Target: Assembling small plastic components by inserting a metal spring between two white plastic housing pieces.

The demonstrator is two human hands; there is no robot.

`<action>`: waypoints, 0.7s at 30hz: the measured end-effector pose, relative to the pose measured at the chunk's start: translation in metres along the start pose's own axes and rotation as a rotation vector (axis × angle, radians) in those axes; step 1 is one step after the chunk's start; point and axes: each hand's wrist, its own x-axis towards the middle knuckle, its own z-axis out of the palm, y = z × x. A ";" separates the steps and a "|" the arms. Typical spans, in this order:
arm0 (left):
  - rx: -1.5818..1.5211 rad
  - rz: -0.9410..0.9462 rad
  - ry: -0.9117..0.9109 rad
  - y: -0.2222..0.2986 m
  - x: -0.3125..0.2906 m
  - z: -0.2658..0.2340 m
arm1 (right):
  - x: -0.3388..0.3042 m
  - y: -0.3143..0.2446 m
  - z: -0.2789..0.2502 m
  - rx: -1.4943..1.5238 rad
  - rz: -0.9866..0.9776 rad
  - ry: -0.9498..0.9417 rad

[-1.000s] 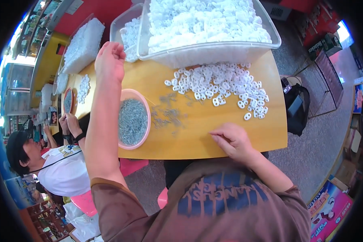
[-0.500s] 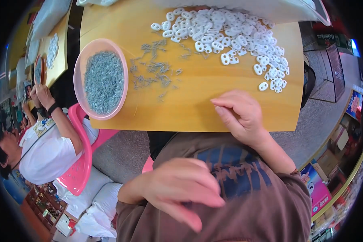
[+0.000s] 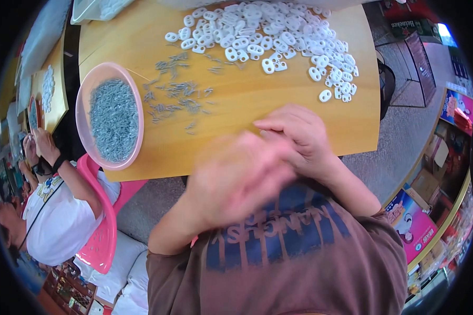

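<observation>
My left hand [image 3: 242, 178], smeared by motion, is up against my right hand over the table's front edge. Its fingers are too blurred to read. The fingers of my right hand [image 3: 302, 136] are curled, the index finger and thumb close together; whatever they hold is hidden. Beyond the hands, a big heap of white oval plastic pieces with two holes [image 3: 268, 37] spreads over the far side of the table. To its left lie scattered thin grey pieces [image 3: 178, 89], too small to name for certain. A pink bowl [image 3: 139, 123] at the left is full of similar grey-blue pieces.
The wooden table [image 3: 231, 115] ends just in front of me. At the left a person in a white shirt [image 3: 63, 220] sits on a pink chair [image 3: 108, 231], hands at another table. White sacks [image 3: 118, 262] lie behind the chair. Shelves with boxes [image 3: 431, 184] stand at the right.
My left hand has swung up from my lap to meet my right hand, its fingers blurring. My right hand stays near the table's front edge. The view has shifted slightly.
</observation>
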 end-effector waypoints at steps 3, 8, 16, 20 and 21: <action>0.224 -0.110 0.097 -0.029 0.003 0.014 | 0.001 0.000 -0.001 0.029 -0.017 0.004; 0.536 -0.295 0.104 -0.045 0.018 0.022 | 0.000 0.003 -0.001 0.061 -0.009 0.000; 0.703 -0.290 0.042 -0.046 0.029 0.029 | -0.002 0.007 -0.004 0.122 -0.014 0.031; 0.650 -0.358 -0.013 -0.038 0.026 0.029 | -0.002 0.008 -0.005 0.142 -0.014 0.027; 0.651 -0.358 -0.018 -0.040 0.025 0.030 | -0.002 0.008 -0.005 0.144 -0.011 0.029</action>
